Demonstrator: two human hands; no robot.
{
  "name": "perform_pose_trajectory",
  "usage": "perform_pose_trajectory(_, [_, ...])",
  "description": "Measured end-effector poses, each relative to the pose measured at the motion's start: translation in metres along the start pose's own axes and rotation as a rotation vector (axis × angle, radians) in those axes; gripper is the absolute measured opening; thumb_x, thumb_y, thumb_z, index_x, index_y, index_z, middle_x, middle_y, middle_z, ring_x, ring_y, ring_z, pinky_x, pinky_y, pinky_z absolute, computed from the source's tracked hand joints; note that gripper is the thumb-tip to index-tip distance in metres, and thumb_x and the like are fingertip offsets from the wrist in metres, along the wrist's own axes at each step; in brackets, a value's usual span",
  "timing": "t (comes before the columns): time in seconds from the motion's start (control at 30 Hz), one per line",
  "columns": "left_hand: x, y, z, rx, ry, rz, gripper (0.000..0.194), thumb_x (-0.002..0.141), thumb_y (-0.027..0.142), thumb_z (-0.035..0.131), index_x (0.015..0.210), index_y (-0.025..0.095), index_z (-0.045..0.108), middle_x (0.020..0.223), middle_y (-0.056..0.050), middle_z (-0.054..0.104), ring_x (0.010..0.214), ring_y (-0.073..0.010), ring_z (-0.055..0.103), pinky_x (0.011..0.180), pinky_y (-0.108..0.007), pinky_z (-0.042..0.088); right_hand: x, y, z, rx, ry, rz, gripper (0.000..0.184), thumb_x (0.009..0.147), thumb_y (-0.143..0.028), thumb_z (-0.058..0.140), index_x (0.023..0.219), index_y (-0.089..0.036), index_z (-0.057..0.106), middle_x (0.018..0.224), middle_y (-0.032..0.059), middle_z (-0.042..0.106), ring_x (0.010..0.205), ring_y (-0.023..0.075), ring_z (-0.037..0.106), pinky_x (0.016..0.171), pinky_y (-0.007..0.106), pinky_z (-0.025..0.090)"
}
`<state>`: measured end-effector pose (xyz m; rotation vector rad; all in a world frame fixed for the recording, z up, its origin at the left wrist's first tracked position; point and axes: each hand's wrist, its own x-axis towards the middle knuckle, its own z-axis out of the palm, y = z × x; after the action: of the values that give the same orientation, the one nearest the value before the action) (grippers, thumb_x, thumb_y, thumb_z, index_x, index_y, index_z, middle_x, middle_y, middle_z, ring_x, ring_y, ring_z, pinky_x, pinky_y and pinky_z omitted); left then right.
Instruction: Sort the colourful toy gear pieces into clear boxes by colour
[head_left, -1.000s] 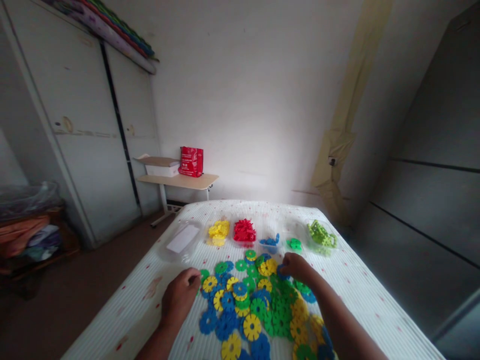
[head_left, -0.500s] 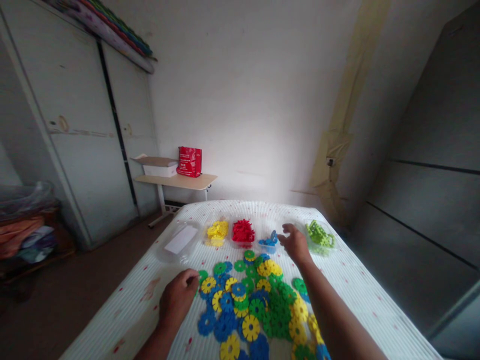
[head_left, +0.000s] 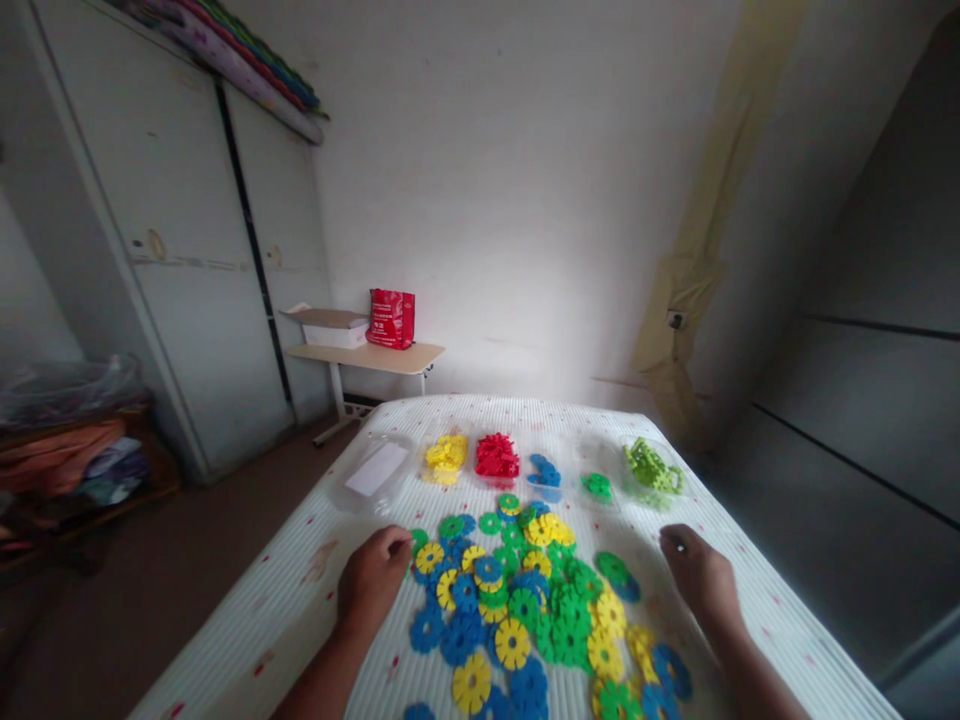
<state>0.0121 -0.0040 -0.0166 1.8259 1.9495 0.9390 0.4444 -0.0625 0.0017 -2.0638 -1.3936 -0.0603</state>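
A loose pile of slotted plastic discs in blue, green and yellow (head_left: pixel 512 643) covers the middle of the table. At the pile's left edge is my left hand (head_left: pixel 373 578), its fingers curled closed beside a green disc (head_left: pixel 418 541); what they hold, if anything, is hidden. My right hand (head_left: pixel 703 577) is to the right of the pile, thumb and fingers brought together with a small gap of light and no piece visible in them. Beyond the pile, clear tubs hold yellow pieces (head_left: pixel 447 455), red pieces (head_left: pixel 496 456), blue discs (head_left: pixel 544 470), green discs (head_left: pixel 598 486) and light green pieces (head_left: pixel 651 468).
A clear lid or tray with a white paper (head_left: pixel 376 469) lies at the table's far left. Behind stands a small desk (head_left: pixel 360 356) with a red bag (head_left: pixel 391 319) and a white box (head_left: pixel 334 335). A cabinet (head_left: pixel 217 310) is on the left.
My right hand has drawn back from above the tubs to the table's right side, uncovering the green discs in their tub. My left hand stays by the pile. The view has shifted slightly left.
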Motion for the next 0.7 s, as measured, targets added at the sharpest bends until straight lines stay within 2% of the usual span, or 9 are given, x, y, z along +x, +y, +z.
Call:
perform_pose_trajectory(0.13, [0.000, 0.001, -0.001, -0.018, 0.001, 0.000, 0.018, 0.077, 0.027, 0.046, 0.078, 0.021, 0.063, 0.080, 0.001, 0.070, 0.075, -0.0136, 0.062, 0.066, -0.020, 0.039, -0.004, 0.014, -0.002, -0.016, -0.086, 0.115, 0.036, 0.073, -0.041, 0.036, 0.083, -0.019, 0.063, 0.082, 0.0079, 0.070, 0.074, 0.0211, 0.063, 0.065, 0.026, 0.043])
perform_pose_trajectory(0.37, [0.001, 0.001, 0.002, -0.023, 0.021, 0.017, 0.016, 0.076, 0.026, 0.048, 0.076, 0.022, 0.064, 0.078, 0.002, 0.070, 0.075, -0.0131, 0.062, 0.065, -0.019, 0.039, -0.005, 0.002, 0.000, -0.135, -0.206, 0.160, 0.035, 0.078, -0.039, 0.035, 0.093, -0.023, 0.062, 0.086, 0.0078, 0.069, 0.076, 0.0216, 0.062, 0.061, 0.026, 0.041])
perform_pose_trajectory(0.7, [0.002, -0.003, 0.003, -0.049, 0.026, 0.030, 0.017, 0.076, 0.028, 0.047, 0.074, 0.021, 0.062, 0.076, 0.002, 0.069, 0.071, -0.0133, 0.061, 0.064, -0.020, 0.039, -0.006, -0.003, -0.003, -0.159, -0.232, 0.184, 0.033, 0.079, -0.040, 0.036, 0.093, -0.023, 0.061, 0.089, 0.0074, 0.068, 0.079, 0.0207, 0.062, 0.061, 0.025, 0.040])
